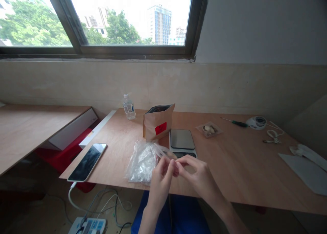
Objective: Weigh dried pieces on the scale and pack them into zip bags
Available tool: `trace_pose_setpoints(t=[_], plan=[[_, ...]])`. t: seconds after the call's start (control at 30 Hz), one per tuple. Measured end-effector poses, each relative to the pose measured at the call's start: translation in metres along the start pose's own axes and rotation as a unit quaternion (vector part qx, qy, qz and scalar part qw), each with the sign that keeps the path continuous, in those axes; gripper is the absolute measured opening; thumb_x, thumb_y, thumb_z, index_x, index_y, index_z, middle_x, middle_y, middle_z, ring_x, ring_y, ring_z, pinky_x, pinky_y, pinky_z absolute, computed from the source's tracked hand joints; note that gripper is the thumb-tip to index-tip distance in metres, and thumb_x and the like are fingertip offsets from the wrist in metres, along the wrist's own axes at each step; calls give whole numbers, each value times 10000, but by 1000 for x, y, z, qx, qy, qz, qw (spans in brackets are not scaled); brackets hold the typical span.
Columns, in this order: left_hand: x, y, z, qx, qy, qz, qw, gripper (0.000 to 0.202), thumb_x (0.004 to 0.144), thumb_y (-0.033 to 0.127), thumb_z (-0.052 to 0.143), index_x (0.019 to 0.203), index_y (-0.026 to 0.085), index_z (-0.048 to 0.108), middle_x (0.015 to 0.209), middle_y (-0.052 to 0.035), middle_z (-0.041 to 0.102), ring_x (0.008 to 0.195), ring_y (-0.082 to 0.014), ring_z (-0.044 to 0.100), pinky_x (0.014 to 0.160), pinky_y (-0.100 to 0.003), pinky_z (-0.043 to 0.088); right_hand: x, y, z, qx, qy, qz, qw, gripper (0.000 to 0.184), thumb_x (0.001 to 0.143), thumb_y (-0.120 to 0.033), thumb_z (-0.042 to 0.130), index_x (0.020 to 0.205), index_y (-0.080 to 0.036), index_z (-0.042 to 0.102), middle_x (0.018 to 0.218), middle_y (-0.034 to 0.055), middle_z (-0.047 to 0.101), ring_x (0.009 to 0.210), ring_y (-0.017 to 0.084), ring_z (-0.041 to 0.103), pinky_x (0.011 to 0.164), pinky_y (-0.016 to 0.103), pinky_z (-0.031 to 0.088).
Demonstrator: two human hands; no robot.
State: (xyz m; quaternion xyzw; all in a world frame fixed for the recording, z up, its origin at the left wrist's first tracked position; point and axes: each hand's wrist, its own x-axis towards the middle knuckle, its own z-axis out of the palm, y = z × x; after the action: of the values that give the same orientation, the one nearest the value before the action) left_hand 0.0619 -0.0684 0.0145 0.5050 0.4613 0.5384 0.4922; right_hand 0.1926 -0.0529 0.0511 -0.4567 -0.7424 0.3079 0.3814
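Hands together at the fingertips: left hand (pixel 162 176) and right hand (pixel 198 174) both pinch one clear bag (pixel 167 154) over the worktop (pixel 242 166) front edge, before the scale (pixel 182 140), beside the bag pile (pixel 141 162).

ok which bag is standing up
The brown paper bag with the red label, behind the scale. The pile of clear bags and the small filled bag right of the scale lie flat.
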Motion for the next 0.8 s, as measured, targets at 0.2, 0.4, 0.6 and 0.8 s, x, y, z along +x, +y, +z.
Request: trace_pose_setpoints(t=[0.2,0.4,0.6,0.8], plan=[[-2,1,-5,78,8,16,997,246,898,381,392,765,195,483,745,-9,524,737,-153,508,706,-265,401,-2,2,1,-11,-9,-6,1000,170,873,-264,503,786,-210,638,777,15,650,723,149,617,675,233,467],[-1,1,-6,90,9,18,996,257,894,384,395,732,198,469,693,11,471,679,-137,463,646,-238,368,-5,1,3,-35,-8,-16,999,97,845,-250,550,839,-223,643,810,8,667,748,160,634,691,242,484],[2,-9,-7,20,35,-3,999,345,843,418,489,613,191,369,589,41,342,579,-105,369,550,-219,318,-8,-5,7,-28,-30,-3,999,149,862,-238,522,782,-214,646,797,6,674,739,148,637,675,216,478],[2,-10,-10,7,12,14,1000,320,861,376,480,620,183,399,595,33,377,587,-101,379,554,-218,319,-6,-5,7,-15,-12,-8,1000,186,851,-207,501,724,-200,637,732,12,665,688,150,626,657,225,471]])
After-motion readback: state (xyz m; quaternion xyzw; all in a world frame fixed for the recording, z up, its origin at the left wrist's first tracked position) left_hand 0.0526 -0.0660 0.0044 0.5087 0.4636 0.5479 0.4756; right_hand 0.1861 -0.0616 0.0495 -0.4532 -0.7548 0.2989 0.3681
